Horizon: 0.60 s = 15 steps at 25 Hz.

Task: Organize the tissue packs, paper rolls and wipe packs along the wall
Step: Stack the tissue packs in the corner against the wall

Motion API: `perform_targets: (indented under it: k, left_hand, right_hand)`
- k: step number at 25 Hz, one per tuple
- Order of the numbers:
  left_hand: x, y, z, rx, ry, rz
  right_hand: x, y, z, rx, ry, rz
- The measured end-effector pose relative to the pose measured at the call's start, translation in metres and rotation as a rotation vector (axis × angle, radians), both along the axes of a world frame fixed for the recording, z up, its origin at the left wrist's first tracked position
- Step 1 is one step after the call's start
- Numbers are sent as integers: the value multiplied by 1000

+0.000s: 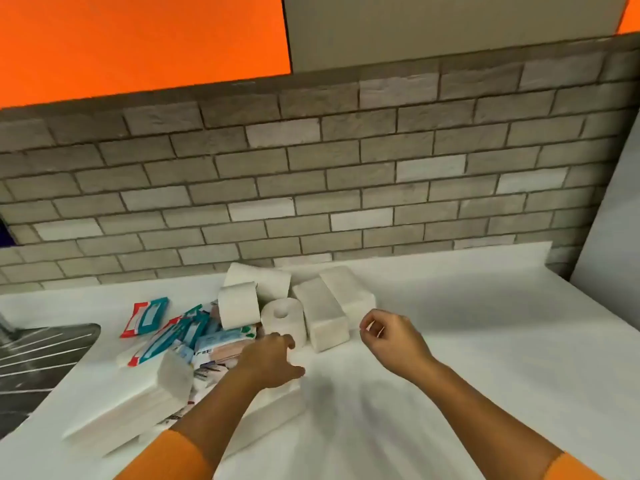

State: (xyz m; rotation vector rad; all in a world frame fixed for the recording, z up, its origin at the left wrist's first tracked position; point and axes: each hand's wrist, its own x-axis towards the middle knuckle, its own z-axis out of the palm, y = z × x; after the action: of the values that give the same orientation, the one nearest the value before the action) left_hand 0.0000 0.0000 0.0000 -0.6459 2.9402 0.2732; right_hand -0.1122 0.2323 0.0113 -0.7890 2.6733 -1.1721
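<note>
My left hand (pixel 268 360), fingers spread, is at the near side of the upright paper roll (pixel 284 318) — contact unclear. My right hand (pixel 391 337) hovers loosely curled and empty, just beside the white tissue packs (pixel 325 317).

Teal packs (pixel 149 315) — print too blurred

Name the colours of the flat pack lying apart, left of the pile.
The flat pack is red, white and teal; head view.

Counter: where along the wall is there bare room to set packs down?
Bare counter runs from the white tissue packs right to the side panel, against the brick wall. Crowded: the wipe packs and paper rolls beside the sink.
</note>
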Motion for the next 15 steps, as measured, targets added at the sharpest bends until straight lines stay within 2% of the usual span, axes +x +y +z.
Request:
perform_targets:
  k: [3,6,8,12,15]
  left_hand:
    - [-12,-16,-11,47,-311,12]
    - [-8,-35,-28,125,-410,58]
    - [3,-43,-39,78,-447,39]
    - [22,-51,-59,-35,-354,9]
    - [27,-45,-65,-35,-177,-39]
  right_hand:
    - [-9,-12,-31,17,-143,58]
    - [-13,-21,-62,42,-254,128]
    - [-16,-25,-79,28,-347,161]
    - [-6,-30,-101,43,-483,197]
    - [5,-43,-94,-23,-735,224]
